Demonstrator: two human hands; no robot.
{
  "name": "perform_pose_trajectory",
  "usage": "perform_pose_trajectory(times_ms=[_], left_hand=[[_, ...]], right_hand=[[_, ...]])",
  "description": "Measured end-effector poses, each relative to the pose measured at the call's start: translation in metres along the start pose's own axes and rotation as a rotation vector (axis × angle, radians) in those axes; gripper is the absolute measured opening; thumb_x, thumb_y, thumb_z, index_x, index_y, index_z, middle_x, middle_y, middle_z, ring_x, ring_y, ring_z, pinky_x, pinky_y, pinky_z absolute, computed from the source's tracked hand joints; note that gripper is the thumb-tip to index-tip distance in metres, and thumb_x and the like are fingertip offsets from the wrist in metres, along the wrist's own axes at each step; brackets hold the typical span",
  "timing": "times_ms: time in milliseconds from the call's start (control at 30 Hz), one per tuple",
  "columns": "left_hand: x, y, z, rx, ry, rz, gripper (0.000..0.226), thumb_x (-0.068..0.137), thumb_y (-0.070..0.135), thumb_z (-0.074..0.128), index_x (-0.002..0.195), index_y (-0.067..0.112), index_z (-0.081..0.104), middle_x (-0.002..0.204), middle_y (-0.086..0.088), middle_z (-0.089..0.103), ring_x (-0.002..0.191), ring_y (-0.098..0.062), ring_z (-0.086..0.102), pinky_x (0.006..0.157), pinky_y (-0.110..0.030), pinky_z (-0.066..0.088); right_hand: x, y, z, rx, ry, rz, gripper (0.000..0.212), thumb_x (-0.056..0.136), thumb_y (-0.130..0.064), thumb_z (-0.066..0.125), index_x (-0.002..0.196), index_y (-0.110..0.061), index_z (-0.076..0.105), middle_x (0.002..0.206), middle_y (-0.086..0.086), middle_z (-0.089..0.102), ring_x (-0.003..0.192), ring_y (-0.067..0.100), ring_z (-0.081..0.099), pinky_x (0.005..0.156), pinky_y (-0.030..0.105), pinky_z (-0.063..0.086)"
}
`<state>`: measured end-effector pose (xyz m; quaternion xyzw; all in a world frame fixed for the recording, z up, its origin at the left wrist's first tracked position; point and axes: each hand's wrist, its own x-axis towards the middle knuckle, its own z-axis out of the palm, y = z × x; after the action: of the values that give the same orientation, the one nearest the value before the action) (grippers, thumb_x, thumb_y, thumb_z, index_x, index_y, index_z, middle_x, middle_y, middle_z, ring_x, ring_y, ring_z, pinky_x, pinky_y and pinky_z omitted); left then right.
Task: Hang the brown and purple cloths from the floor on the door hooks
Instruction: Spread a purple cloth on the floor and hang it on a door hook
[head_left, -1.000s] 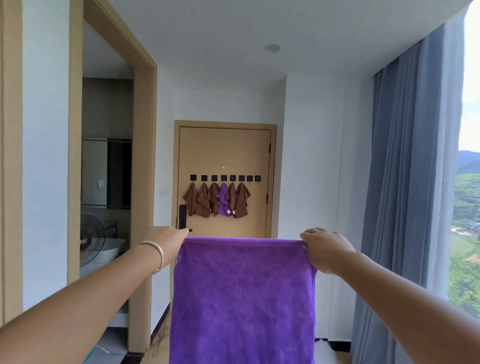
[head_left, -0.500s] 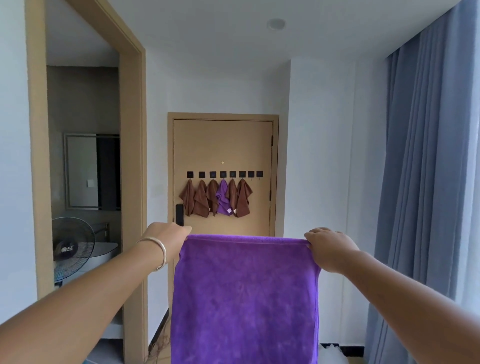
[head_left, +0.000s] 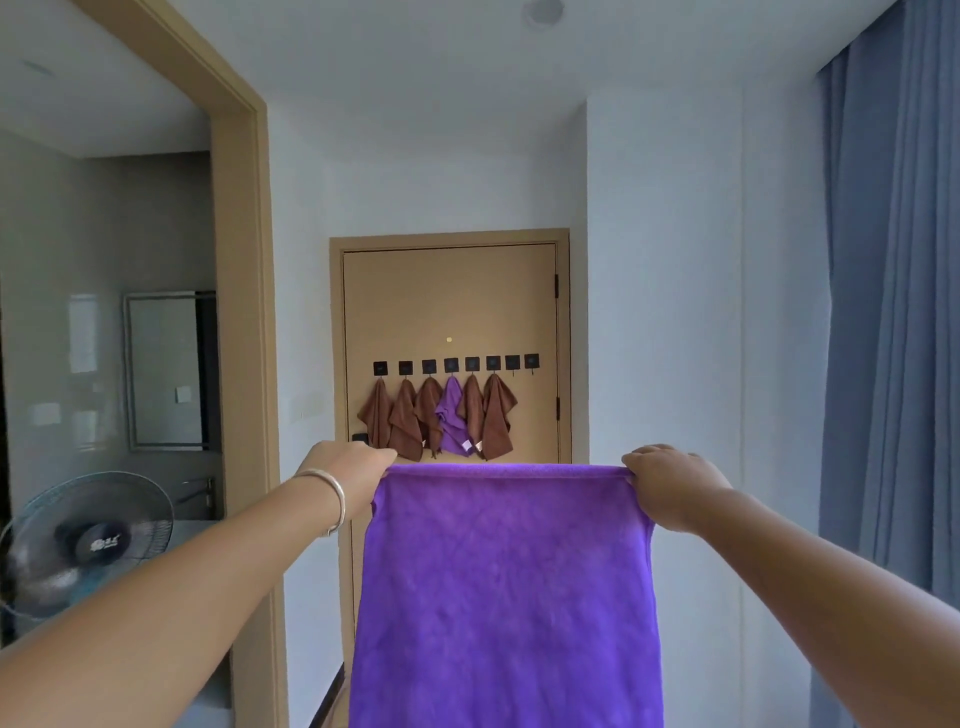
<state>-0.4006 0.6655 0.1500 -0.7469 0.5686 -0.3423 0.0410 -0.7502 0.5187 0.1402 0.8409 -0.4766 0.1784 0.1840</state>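
Purple cloth (head_left: 506, 597) held spread flat in near foreground, top corners pinched by left hand (head_left: 347, 475) and right hand (head_left: 670, 486), fingers curled on the hem. Door (head_left: 452, 301) well beyond, at far centre. Six hooks occupied by hung cloths (head_left: 436, 415); two free hooks (head_left: 522, 362) at right end of row. Risks judged: no hanging loop visible, so wide hem likely to slide off a small hook; one corner released early, cloth back on floor; neighbouring brown cloth knocked loose.

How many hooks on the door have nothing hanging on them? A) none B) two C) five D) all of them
B: six cloths hang in a row on the door, and only the two hooks at the right end of the row are bare.
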Motion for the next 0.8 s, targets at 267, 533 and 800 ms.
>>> perform_pose_trajectory(times_ms=[267,533,800], left_hand=[[0.07,0.028,0.032,0.03,-0.027,0.007,0.013,0.094,0.013,0.042,0.088,0.024,0.042,0.065,0.006,0.041,0.061,-0.018,0.046,0.055,-0.027,0.033],[0.141,0.029,0.077,0.025,-0.041,0.037,0.012,0.09,0.013,0.046,0.089,0.024,0.043,0.064,0.006,0.039,0.061,-0.018,0.045,0.055,-0.027,0.033],[0.247,0.01,0.151,-0.021,0.002,0.027,0.022,0.088,0.011,0.042,0.102,0.026,0.05,0.077,0.005,0.057,0.066,-0.02,0.055,0.054,-0.028,0.037]], right_hand=[[0.072,0.037,0.046,-0.014,0.005,-0.032,0.027,0.098,-0.019,0.031,0.105,-0.022,0.057,0.12,-0.007,0.058,0.121,0.017,0.048,0.09,0.034,0.042],[0.135,0.042,0.092,-0.033,-0.02,-0.034,0.024,0.099,-0.02,0.031,0.101,-0.021,0.054,0.118,-0.004,0.058,0.118,0.018,0.049,0.089,0.035,0.045],[0.232,0.039,0.133,-0.063,-0.024,0.0,0.027,0.1,-0.023,0.029,0.104,-0.02,0.055,0.119,-0.004,0.058,0.118,0.018,0.049,0.09,0.035,0.044]])
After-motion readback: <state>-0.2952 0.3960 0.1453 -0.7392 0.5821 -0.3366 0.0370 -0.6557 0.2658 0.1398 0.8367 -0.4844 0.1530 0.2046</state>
